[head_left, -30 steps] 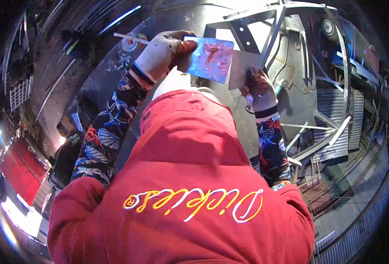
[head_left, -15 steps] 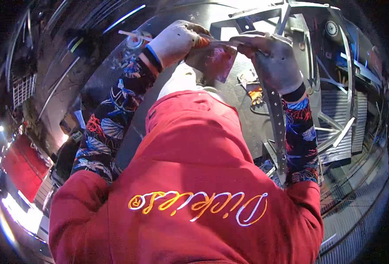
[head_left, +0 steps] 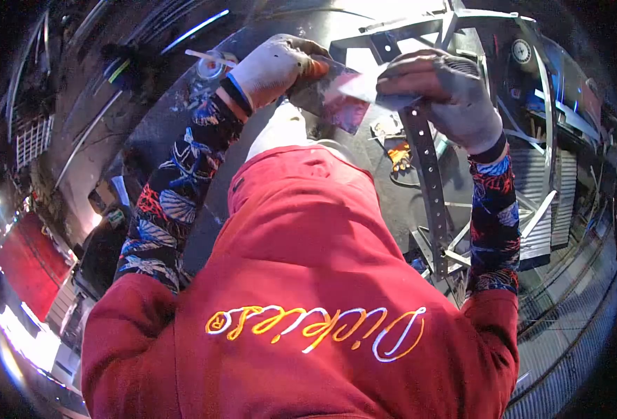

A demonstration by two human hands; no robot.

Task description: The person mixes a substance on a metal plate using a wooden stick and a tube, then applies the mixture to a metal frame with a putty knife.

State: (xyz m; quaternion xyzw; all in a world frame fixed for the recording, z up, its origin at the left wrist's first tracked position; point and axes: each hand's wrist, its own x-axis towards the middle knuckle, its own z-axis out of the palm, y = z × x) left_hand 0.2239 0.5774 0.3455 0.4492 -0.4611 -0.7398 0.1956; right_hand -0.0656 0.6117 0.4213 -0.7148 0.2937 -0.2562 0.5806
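Note:
My left hand (head_left: 277,66), in a pale glove, is closed on the edge of a thin, glossy rectangular sheet (head_left: 347,113) that shows a reddish reflection. My right hand (head_left: 451,94), gloved too, has its fingers pressed together on a pale, see-through film (head_left: 364,87). This film reaches left from the right fingertips and overlaps the sheet's upper right part, blurred by motion. Both hands are raised in front of my chest, above a dark worktable (head_left: 197,150).
A perforated metal bar (head_left: 430,181) runs below my right hand. Beyond it stands a welded metal frame (head_left: 549,91). An orange glove (head_left: 399,156) lies on the table, and a round container (head_left: 214,66) with a stick across it sits at left.
My right hand has moved right, away from the sheet's corner, and the pale film now shows stretched out from its fingers. My left hand stays nearly where it was with the sheet.

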